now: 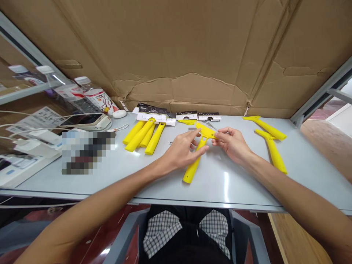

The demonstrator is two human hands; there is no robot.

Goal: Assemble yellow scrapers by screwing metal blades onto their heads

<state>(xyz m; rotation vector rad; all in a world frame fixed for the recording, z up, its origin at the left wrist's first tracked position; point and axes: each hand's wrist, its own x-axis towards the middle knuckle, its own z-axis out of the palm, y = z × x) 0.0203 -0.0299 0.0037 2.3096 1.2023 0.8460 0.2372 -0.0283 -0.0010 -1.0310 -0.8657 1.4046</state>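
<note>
Between my hands is a yellow plastic scraper (191,171), its wide head pointing away from me and its handle slanting toward the table's front edge. My left hand (184,148) grips it where head and handle meet, thumb across the handle and fingers at the head's left side. With thumb and fingertips, my right hand (233,143) pinches the right end of the head. Just beyond the head lies a thin metal blade (211,126), partly hidden. Small dark metal bits (171,143) lie left of my left hand.
Several yellow scrapers with card headers (152,112) lie left of centre. More black-and-white cards (209,116) lie by the cardboard wall (176,55). Two yellow scrapers (275,154) lie at right. Bottles (96,96), a phone (82,120) and a power strip (30,161) crowd the left.
</note>
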